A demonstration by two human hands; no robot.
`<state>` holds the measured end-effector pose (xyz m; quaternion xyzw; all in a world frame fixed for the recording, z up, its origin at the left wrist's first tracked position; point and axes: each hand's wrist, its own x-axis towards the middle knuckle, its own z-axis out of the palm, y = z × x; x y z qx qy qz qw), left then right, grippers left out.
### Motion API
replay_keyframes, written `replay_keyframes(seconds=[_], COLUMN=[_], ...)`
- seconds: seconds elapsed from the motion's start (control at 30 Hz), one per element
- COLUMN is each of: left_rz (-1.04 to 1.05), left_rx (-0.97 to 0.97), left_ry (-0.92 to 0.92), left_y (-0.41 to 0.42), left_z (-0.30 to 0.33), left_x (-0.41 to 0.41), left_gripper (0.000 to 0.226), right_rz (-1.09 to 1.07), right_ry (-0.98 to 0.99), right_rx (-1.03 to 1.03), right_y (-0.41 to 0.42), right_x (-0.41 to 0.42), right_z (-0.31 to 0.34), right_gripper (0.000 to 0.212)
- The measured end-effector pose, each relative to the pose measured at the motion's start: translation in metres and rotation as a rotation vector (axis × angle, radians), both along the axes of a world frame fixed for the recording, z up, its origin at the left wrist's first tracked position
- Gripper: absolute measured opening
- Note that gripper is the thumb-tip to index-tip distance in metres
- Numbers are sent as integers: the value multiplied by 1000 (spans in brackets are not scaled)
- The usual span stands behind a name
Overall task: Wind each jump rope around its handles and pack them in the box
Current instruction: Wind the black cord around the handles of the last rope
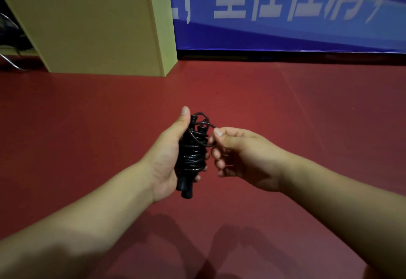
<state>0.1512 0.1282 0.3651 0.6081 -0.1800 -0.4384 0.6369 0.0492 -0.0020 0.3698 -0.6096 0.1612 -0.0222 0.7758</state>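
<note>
Black springy plastic jump rope (193, 153), coiled around its handles, sits clenched in the left hand (169, 158); right hand (239, 158) fingers (216, 135) pinch the loose end loop, likely slippery.

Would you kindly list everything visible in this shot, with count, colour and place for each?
black plastic jump rope: one, black, cord coiled around its two handles, held at centre frame above the floor
pale yellow wooden cabinet: one, pale yellow, standing on the floor at upper left
blue banner with white characters: one, blue and white, along the back wall at upper right
red floor: one, dark red, fills the lower frame
left hand: one, wrapped around the rope's handles
right hand: one, pinching a loose loop of cord beside the bundle
</note>
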Motion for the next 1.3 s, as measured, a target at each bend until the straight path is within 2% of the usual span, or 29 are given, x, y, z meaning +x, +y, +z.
replay_keyframes(seconds=[0.17, 0.23, 0.37, 0.5, 0.67, 0.9, 0.97, 1.13, 1.3], left_rz=[12, 9, 4, -7, -2, -51, -60, -33, -82], left_rx=[19, 28, 39, 8, 0, 23, 30, 115, 97], left_ry=[-48, -52, -53, -58, -16, 72, 88, -14, -155], left_y=[0, -1, -4, -5, -3, -3, -3, -2, -2], left_z=[1, -1, 0, 3, 7, 9, 9, 4, -1], left_x=[1, 1, -5, -8, -7, -8, -9, -10, -13], left_gripper=[63, 68, 54, 49, 50, 55, 55, 42, 24], right_rz=[21, -7, -135, -208, -148, -135, -158, -209, -231], right_ry=[16, 52, 122, 75, -60, -190, -201, -210, -225], right_rx=[256, 287, 180, 102, 33, -89, -153, -426, -447], right_y=[-6, -7, -7, -7, -9, -14, -16, -18, -16], right_x=[-5, -7, -5, -3, -5, -9, -11, -17, -18], right_z=[12, 15, 15, 17, 17, 17, 16, 19, 14], right_gripper=[14, 19, 34, 24, 6, 27, 26, 17, 20])
